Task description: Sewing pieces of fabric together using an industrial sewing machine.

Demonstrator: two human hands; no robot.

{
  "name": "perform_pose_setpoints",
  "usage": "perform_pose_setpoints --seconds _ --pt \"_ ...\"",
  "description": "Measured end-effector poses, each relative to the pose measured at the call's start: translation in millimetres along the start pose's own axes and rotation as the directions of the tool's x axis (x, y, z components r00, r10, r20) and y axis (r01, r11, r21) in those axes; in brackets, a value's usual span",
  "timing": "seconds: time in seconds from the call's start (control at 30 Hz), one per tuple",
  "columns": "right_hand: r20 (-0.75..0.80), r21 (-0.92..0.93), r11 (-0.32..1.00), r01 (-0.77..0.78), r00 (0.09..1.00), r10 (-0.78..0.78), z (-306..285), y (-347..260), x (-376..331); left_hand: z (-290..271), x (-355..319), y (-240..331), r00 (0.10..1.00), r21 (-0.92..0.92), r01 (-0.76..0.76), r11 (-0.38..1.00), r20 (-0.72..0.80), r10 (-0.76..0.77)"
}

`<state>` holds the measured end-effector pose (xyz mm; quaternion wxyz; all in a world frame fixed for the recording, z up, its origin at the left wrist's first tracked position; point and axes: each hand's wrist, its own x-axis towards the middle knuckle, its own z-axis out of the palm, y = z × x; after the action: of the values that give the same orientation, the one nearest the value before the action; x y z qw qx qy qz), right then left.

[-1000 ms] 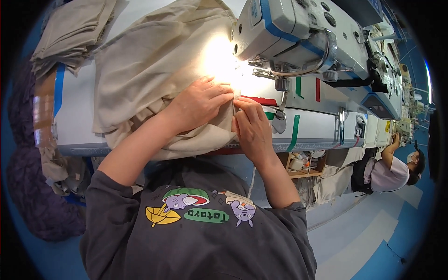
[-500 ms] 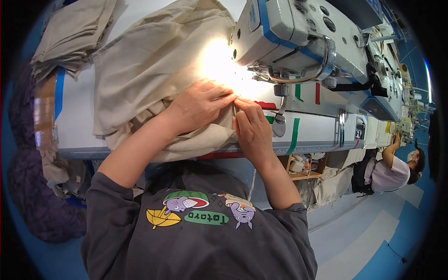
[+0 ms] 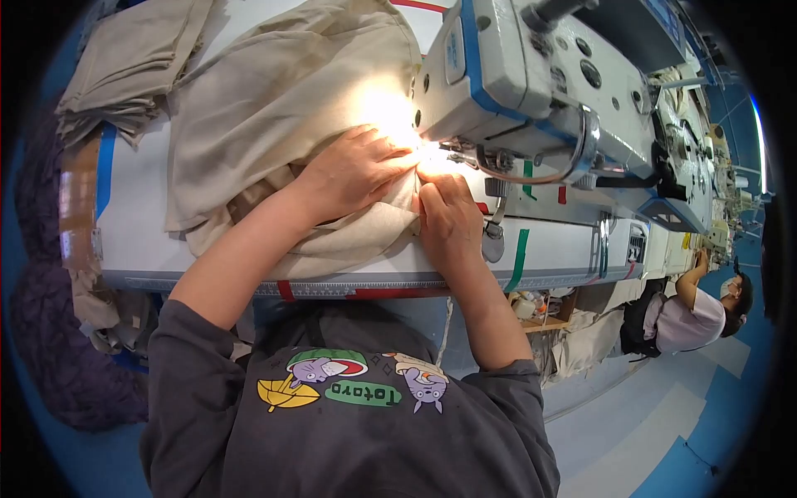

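Note:
A large piece of beige fabric (image 3: 249, 108) lies bunched on the white table, its right edge running up to the sewing machine (image 3: 531, 91). My left hand (image 3: 353, 174) rests on the fabric, fingers closed on it close to the needle area. Opposite it, my right hand (image 3: 448, 207) pinches the fabric's edge, with its fingertips almost meeting those of the left. Bright lamp glare washes out the needle area and the fingertips, so the exact grip there is hard to see.
Folded beige pieces (image 3: 133, 62) are stacked at the far left. A ruler strip (image 3: 332, 286) runs along the table's front edge. Beneath it at right sits an open wooden box (image 3: 548, 311) of small items. Further right, another person (image 3: 697, 307) works at a machine.
My view has shifted slightly, so the machine appears lower. Both hands stay on the fabric near the needle area, the right fingers now closer in under the machine head.

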<state>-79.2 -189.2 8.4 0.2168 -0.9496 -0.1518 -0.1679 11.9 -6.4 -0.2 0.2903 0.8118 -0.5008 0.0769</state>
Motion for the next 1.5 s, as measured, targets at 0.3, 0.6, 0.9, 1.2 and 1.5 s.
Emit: perform_pose_setpoints --seconds 0.3,0.6,0.9,1.2,1.5 --pt "0.018 0.039 0.991 -0.126 0.992 0.125 2 6 10 -1 9 -16 1.0 -0.006 -0.024 1.0 -0.008 0.024" --pt "0.401 0.551 0.832 0.068 0.852 -0.335 -25 -11 -1 -80 7 20 0.833 0.185 0.035 0.982 0.538 -0.131" --pt "0.18 0.476 0.87 0.129 0.954 -0.24 -30 -74 -73 -112 -55 79 0.762 0.483 0.265 0.834 0.425 -0.488" --pt "0.308 0.289 0.935 0.203 0.905 -0.292 -33 -76 -92 -68 -17 78 0.93 0.278 0.178 0.944 0.266 -0.254" --pt "-0.267 0.047 0.961 -0.273 0.924 0.275 -79 -5 -76 -5 -25 46 0.994 0.115 -0.042 0.992 0.11 0.029"
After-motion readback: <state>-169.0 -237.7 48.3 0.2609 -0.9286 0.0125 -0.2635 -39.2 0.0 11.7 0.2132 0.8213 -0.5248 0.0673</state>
